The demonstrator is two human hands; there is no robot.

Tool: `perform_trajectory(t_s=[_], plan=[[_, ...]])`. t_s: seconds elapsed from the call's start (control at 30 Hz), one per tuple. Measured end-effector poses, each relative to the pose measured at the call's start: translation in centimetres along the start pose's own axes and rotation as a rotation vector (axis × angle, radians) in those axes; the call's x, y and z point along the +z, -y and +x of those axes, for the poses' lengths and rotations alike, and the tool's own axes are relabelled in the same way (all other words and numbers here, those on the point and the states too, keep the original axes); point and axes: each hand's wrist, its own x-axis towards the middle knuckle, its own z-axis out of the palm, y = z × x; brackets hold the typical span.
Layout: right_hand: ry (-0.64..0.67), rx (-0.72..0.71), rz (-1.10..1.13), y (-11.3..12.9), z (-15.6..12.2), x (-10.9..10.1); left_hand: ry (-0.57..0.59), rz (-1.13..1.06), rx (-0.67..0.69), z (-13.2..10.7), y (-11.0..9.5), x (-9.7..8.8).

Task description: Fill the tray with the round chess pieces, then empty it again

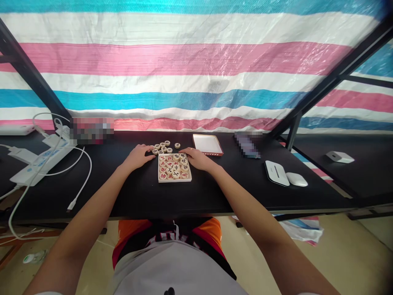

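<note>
A shallow white box [175, 180] full of round Chinese chess pieces with red and black characters stands on the black table [135, 196] in front of me. Several loose chess pieces [163, 149] lie just behind it, and a single piece [177, 145] sits a little apart to their right. My left hand [139, 156] rests left of the box, thumb and fingers apart beside the leftmost loose pieces. At the box's back right corner is my right hand [198, 158], its fingers stretched out over the edge near the pieces there. Its fingertips are too small to make out clearly.
Right of the box lies an open box lid [208, 144], with a blurred-out phone-like item [247, 145] beyond. Farther right are a white-topped device [276, 173] and a white mouse [296, 179]. A power strip [46, 157] with white cables occupies the left.
</note>
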Motion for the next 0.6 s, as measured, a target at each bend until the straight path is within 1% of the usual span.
perform_trajectory(t_s=[0.47,0.53,0.6], plan=[[0.004,0.008,-0.003,-0.1,0.0,0.0,-0.025,0.099,-0.049,-0.1,-1.9,-0.1],[0.001,0.0,-0.006,-0.2,0.0,0.1,-0.053,0.118,-0.08,-0.2,-2.3,-0.3],[-0.006,-0.008,-0.005,-0.3,0.0,0.1,-0.109,0.149,-0.135,-0.3,-2.5,-0.6]])
